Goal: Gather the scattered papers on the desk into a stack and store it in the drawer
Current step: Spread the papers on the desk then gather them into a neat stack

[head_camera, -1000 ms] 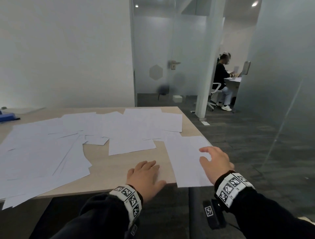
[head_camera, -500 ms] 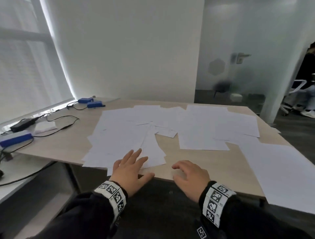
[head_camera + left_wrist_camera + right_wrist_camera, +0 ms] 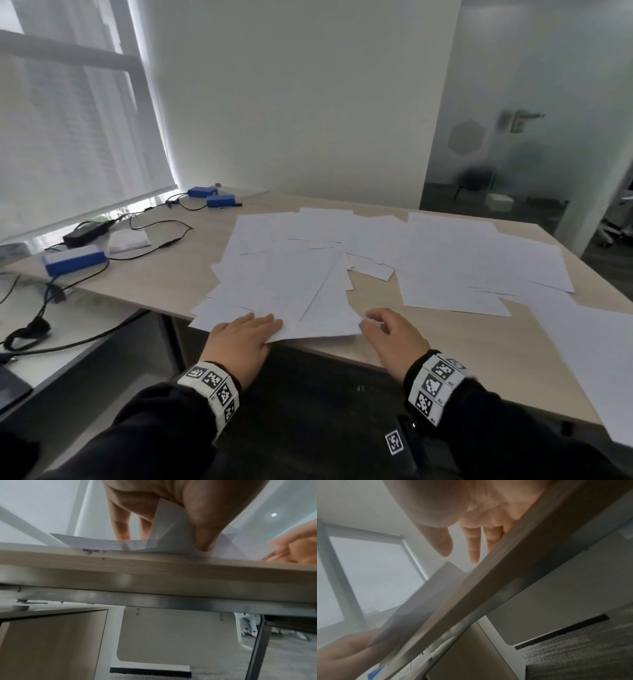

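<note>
Several white papers (image 3: 308,274) lie scattered and overlapping across the light wooden desk (image 3: 428,329). My left hand (image 3: 246,330) is at the desk's near edge, fingers on top of the nearest sheets. In the left wrist view that left hand (image 3: 163,540) pinches the overhanging papers (image 3: 102,545) between thumb below and fingers above. My right hand (image 3: 383,325) rests open on bare desk, fingertips just beside the right corner of the same sheets. The right wrist view shows the right hand (image 3: 459,556) with loose, spread fingers holding nothing.
Blue boxes (image 3: 73,262), a black adapter (image 3: 85,234) and cables (image 3: 154,240) sit at the desk's left end. One sheet (image 3: 596,370) overhangs the near right edge. A wooden cabinet (image 3: 51,642) stands under the desk at left. A glass door (image 3: 520,154) is behind.
The head view swung left. Both hands moved left along the front edge. My left hand went from lying flat to pinching the near sheets; my right hand came up beside their corner.
</note>
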The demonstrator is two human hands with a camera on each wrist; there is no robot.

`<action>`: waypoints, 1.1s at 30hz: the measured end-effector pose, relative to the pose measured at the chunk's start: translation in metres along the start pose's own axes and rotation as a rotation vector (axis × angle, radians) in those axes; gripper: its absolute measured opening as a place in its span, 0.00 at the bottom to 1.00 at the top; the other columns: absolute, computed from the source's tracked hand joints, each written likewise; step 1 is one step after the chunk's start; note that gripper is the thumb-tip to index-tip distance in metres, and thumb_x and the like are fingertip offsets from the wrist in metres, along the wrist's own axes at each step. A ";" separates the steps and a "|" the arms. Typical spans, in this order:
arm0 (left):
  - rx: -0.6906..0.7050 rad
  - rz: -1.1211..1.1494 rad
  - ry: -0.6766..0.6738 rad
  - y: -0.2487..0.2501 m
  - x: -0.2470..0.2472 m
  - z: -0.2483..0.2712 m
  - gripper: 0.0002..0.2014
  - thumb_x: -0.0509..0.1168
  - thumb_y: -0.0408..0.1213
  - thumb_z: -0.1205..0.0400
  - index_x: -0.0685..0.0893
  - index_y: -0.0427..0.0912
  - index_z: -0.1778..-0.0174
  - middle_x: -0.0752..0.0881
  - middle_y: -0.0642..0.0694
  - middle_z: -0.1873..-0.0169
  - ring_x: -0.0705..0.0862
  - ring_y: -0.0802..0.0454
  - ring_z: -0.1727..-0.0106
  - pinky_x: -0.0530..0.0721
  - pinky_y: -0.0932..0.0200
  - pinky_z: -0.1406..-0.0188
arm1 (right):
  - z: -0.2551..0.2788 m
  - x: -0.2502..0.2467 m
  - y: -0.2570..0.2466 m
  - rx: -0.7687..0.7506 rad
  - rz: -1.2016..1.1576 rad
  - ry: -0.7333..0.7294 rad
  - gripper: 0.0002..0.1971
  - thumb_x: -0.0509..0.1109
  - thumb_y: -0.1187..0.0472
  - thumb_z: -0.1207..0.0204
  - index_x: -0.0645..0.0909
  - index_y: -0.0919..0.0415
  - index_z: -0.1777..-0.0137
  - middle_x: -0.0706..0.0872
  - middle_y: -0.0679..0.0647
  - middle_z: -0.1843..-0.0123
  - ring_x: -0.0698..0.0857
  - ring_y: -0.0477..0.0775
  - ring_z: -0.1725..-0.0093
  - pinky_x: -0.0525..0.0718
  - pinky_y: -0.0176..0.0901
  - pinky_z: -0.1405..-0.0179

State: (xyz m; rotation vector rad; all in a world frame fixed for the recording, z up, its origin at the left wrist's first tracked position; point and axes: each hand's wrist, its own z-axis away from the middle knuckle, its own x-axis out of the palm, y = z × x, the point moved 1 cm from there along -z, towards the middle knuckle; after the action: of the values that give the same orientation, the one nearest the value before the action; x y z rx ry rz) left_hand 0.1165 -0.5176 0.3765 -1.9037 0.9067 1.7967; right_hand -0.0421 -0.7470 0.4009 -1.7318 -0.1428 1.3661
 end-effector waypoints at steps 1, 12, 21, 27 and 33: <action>-0.004 0.046 0.032 -0.003 -0.003 0.001 0.23 0.54 0.47 0.12 0.67 0.66 0.19 0.70 0.63 0.19 0.66 0.55 0.17 0.64 0.50 0.19 | -0.004 0.001 0.000 0.022 -0.078 0.014 0.25 0.58 0.33 0.24 0.76 0.41 0.30 0.81 0.39 0.34 0.81 0.44 0.38 0.77 0.48 0.32; 0.238 0.218 0.035 0.005 -0.003 0.036 0.30 0.46 0.54 0.23 0.78 0.66 0.26 0.80 0.64 0.28 0.77 0.53 0.23 0.71 0.52 0.24 | -0.024 -0.002 -0.019 0.366 -0.709 -0.086 0.23 0.73 0.45 0.23 0.86 0.67 0.42 0.90 0.57 0.52 0.88 0.60 0.53 0.85 0.52 0.48; 0.293 0.181 -0.060 0.016 -0.009 0.044 0.45 0.34 0.83 0.31 0.68 0.70 0.21 0.65 0.71 0.20 0.59 0.65 0.16 0.59 0.53 0.17 | -0.026 -0.011 -0.009 0.280 -0.343 -0.125 0.17 0.72 0.67 0.23 0.83 0.66 0.34 0.86 0.61 0.35 0.85 0.59 0.42 0.83 0.45 0.44; 0.037 0.228 -0.104 0.031 -0.017 0.023 0.40 0.46 0.79 0.25 0.60 0.67 0.17 0.52 0.64 0.14 0.46 0.58 0.13 0.50 0.44 0.15 | -0.016 -0.033 0.014 0.242 -0.391 0.066 0.12 0.70 0.72 0.24 0.85 0.72 0.41 0.89 0.66 0.47 0.88 0.68 0.45 0.85 0.60 0.39; 0.010 0.085 -0.181 0.053 -0.003 0.015 0.39 0.52 0.72 0.22 0.50 0.66 0.15 0.45 0.59 0.12 0.42 0.53 0.12 0.44 0.35 0.16 | -0.002 -0.052 0.028 0.172 -0.534 0.203 0.09 0.67 0.70 0.20 0.85 0.55 0.51 0.90 0.55 0.54 0.89 0.59 0.56 0.86 0.46 0.57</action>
State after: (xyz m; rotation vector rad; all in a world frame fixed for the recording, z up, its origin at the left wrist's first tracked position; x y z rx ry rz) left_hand 0.0696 -0.5454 0.3860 -1.6872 0.9429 1.9722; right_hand -0.0720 -0.7945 0.4187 -1.5308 -0.3366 0.7866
